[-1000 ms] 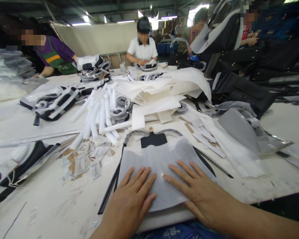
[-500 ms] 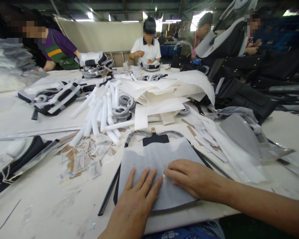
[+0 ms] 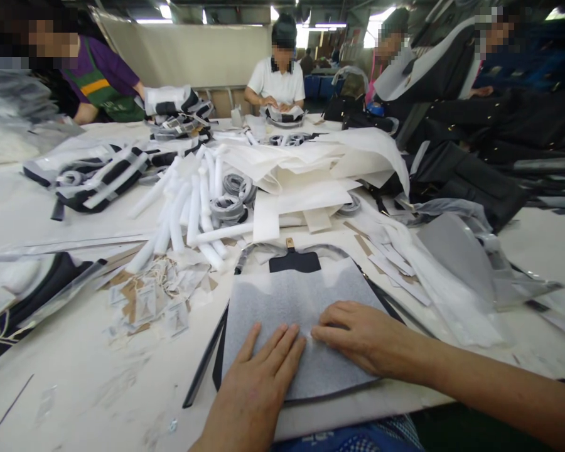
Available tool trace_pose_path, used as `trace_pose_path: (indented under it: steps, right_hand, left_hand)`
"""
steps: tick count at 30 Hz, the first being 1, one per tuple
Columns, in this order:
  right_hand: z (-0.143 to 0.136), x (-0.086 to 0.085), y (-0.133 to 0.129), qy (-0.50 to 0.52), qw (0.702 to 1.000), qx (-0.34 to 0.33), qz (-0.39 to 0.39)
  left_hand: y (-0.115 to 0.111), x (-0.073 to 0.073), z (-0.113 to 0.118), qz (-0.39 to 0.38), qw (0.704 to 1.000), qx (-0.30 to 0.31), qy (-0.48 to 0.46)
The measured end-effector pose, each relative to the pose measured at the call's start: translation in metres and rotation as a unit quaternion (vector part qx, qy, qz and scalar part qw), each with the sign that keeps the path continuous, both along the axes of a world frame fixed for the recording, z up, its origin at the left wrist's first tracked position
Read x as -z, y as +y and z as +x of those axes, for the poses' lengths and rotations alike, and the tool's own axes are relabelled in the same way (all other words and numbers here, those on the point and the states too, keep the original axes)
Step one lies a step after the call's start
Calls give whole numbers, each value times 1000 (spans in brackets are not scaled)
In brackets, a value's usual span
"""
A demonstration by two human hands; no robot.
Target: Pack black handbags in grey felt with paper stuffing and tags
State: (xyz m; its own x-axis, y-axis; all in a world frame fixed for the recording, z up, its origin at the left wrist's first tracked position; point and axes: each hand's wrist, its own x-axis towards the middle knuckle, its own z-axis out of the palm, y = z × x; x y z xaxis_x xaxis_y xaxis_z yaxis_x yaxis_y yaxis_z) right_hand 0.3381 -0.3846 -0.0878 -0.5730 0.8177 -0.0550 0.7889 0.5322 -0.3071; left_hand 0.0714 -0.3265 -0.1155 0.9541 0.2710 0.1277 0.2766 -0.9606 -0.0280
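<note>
A thin whitish sheet lies over a black bag at the table's near edge. My left hand rests flat on the sheet, its fingers stretched out. Beside it, my right hand touches the sheet with curled fingers, thumb side hidden. A small shiny spot shows at its fingertips; whether it holds anything there I cannot make out. Past the sheet's far edge, a black flap with a gold-coloured clasp sticks out. A plastic-wrapped handle curves around it.
Hang tags with strings lie left of the bag. Behind are white foam tubes, coiled wrapped straps and white sheets. Clear plastic and black bags lie to the right. Several co-workers, one in a white shirt, are around the table.
The fingers of my left hand have drawn a little closer together. My right hand stays nearly in place on the sheet. The camera view has shifted slightly.
</note>
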Motion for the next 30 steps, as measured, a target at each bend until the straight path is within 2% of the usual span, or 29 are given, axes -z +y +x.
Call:
trace_pose_path:
  steps: [12, 20, 30]
  right_hand:
    - [3, 3, 1, 33, 999, -36, 19]
    - [6, 17, -9, 86, 991, -12, 102]
    - [5, 14, -7, 93, 988, -40, 116]
  left_hand:
    - [1, 1, 0, -23, 999, -10, -29]
    - [0, 3, -1, -42, 999, -20, -25]
    - [1, 4, 1, -42, 999, -12, -5]
